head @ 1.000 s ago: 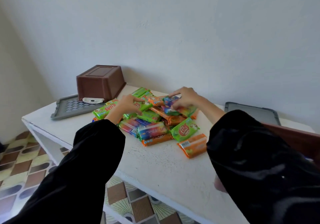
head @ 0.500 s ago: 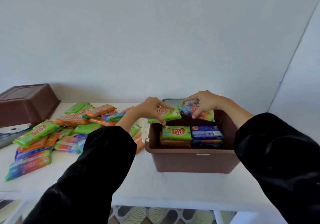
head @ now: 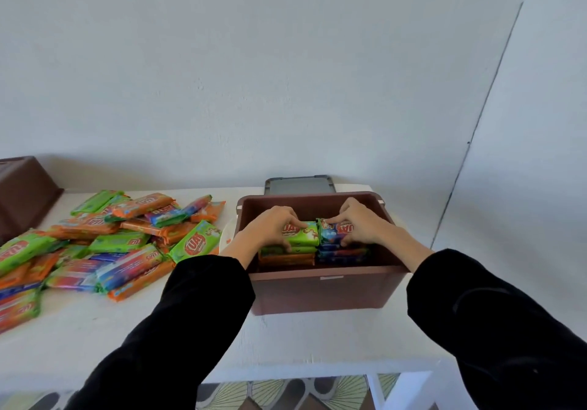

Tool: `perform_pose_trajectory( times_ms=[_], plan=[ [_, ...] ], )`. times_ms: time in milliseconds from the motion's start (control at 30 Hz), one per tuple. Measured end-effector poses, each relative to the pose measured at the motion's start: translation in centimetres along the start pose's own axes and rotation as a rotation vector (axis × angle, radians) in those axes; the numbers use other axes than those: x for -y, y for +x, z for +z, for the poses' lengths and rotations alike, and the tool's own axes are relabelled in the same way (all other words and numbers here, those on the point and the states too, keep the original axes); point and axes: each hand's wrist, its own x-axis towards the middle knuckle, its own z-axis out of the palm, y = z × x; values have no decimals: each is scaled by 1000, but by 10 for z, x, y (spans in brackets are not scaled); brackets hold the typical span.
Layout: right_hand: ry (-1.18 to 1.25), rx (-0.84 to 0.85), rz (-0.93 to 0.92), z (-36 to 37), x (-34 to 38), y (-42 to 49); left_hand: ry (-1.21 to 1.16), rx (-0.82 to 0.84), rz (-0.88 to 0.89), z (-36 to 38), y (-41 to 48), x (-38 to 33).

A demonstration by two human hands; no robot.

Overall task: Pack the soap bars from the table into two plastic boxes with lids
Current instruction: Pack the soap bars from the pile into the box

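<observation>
Reaching across the white table (head: 95, 339), both hands are inside the open brown box (head: 320, 292), where two stacks of wrapped soap bars sit side by side. The left hand (head: 273, 228) curls fingers and thumb round a green bar (head: 301, 235) atop the left stack, and the right hand (head: 359, 225) pinches a blue bar (head: 333, 230) atop the right one, the two bars touching. Left of the box a loose pile of bars (head: 127, 238) in green, orange and blue lies on the table; a grey lid (head: 298, 185) lies just behind the box, and a second brown box (head: 25, 190) stands upside down at far left.
</observation>
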Motion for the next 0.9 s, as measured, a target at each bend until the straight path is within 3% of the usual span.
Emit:
perform_pose_trajectory(
  times_ms=[167,267,400,533,667,900],
  plan=[
    [-3,-15,-14,1,1,-3,17,-33,-8,1,1,0],
    [118,-54,-32,-8,4,-2,-84,-68,-22,-4,-6,1],
    [209,-152,-88,-28,28,9,-439,-402,-109,-24,-25,12],
    [217,-203,-205,-43,72,39,-456,-594,-266,-51,-53,51],
    [269,-223,-295,-44,132,77,-389,-599,-456,-62,-95,111],
    [312,-99,-418,-14,235,143,-291,-538,-925,-43,-184,225]
  ],
)
